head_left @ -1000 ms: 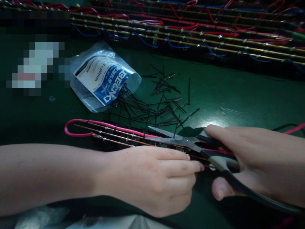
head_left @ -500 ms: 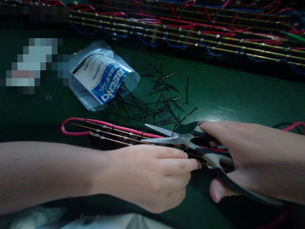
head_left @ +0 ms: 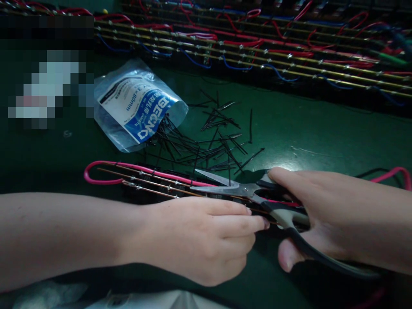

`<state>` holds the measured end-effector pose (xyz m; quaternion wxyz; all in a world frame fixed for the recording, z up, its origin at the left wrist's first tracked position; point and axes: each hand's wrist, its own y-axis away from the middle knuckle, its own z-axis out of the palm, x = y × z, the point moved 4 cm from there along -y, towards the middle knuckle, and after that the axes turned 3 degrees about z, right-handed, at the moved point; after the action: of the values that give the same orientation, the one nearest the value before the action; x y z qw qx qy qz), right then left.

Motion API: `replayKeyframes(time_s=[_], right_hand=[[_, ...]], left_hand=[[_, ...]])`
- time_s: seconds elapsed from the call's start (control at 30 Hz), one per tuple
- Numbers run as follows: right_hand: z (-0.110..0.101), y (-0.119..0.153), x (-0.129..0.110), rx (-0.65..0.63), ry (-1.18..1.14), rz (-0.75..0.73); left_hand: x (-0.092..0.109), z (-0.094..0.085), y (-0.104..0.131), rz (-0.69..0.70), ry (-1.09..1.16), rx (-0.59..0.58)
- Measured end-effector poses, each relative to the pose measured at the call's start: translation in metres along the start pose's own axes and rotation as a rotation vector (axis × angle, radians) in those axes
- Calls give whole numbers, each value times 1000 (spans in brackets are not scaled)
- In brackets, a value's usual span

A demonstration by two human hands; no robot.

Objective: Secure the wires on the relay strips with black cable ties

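Observation:
My left hand point(head_left: 209, 240) is closed over a strip of thin copper rods point(head_left: 154, 189) with small solder joints, keeping it on the green table. Along the strip runs a pink wire point(head_left: 167, 174), bound by black cable ties and looped at the left end. Scissors point(head_left: 247, 189) with black and grey handles are held in my right hand point(head_left: 328, 206), thumb below and fingers above. Their blades are apart, lying over the strip. The upright tail of a black cable tie point(head_left: 229, 169) stands at the blades. My left fingertips, partly hidden beneath, reach near the scissor handles.
A clear plastic bag point(head_left: 138, 107) with a blue and white label lies behind the strip. Loose black cable ties point(head_left: 222, 148) spill from it across the green table point(head_left: 309, 133). Longer wired rod assemblies point(head_left: 283, 64) span the back. White material point(head_left: 180, 300) shows at the front edge.
My right hand and the scissors have shifted slightly left, and the blades are a little closer together. The cable tie's tail has gone from leaning to nearly upright. My left hand has hardly moved.

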<state>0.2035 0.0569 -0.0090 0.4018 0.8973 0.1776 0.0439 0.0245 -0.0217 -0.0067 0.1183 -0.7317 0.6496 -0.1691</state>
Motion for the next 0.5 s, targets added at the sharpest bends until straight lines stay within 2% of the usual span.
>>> replayKeyframes(time_s=[0.13, 0.33, 0.5], right_hand=[[2, -5, 3, -24, -69, -30], [-4, -3, -3, -8, -33, 39], [-3, -2, -4, 37, -69, -68]], left_hand=[[1, 0, 0, 13, -41, -23], [1, -1, 1, 14, -19, -16], [-1, 0, -1, -10, 25, 8]])
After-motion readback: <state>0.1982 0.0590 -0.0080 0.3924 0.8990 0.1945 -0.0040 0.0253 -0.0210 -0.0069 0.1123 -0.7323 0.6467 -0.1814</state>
